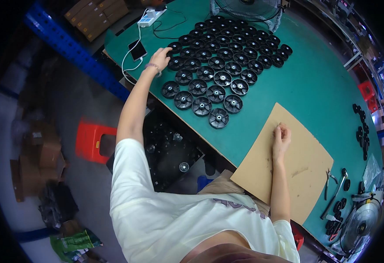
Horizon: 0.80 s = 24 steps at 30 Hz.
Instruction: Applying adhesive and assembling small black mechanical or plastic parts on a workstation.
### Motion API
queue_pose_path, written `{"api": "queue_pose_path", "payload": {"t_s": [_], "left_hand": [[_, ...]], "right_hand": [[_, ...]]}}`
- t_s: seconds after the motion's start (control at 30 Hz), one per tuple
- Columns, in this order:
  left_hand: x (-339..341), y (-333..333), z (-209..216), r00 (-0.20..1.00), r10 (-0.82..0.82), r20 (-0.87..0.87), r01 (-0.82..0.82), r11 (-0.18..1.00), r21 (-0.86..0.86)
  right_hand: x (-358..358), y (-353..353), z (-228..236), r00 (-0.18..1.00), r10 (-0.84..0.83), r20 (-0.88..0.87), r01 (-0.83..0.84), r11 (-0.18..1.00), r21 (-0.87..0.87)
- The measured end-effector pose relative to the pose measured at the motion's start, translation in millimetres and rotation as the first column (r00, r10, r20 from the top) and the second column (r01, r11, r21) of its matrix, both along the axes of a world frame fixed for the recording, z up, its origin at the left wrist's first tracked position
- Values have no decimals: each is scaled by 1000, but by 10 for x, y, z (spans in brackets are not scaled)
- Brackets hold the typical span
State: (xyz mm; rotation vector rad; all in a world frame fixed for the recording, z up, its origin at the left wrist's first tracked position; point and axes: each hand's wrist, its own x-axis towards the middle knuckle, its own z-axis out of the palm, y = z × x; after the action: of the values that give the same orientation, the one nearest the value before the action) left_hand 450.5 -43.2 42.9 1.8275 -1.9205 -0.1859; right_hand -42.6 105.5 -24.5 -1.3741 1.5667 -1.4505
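The left hand (pixel 160 59) is at the left edge of a large group of black wheels (pixel 216 64) laid out on the green table (pixel 288 83). Its fingertips meet the rim of one wheel (pixel 174 47); whether they pinch it cannot be determined. A phone (pixel 137 50) with a white cable (pixel 125 58) lies just beside this hand. The right hand (pixel 281 137) is over a brown cardboard sheet (pixel 306 162), fingers curled toward the thumb; whether anything is pinched there cannot be determined. Pliers (pixel 327 184) lie right of the sheet, near further black wheels (pixel 336 215).
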Motion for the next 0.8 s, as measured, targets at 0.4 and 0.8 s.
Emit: {"api": "queue_pose_path", "payload": {"t_s": [0.4, 0.8], "left_hand": [[-3, -611, -156, 954, -104, 282, 37, 972, 233], [754, 1973, -27, 983, -46, 180, -54, 856, 514]], "right_hand": [[32, 10, 133, 1000, -24, 6, 23, 999, 33], [2, -20, 88, 996, 26, 87, -23, 999, -30]]}}
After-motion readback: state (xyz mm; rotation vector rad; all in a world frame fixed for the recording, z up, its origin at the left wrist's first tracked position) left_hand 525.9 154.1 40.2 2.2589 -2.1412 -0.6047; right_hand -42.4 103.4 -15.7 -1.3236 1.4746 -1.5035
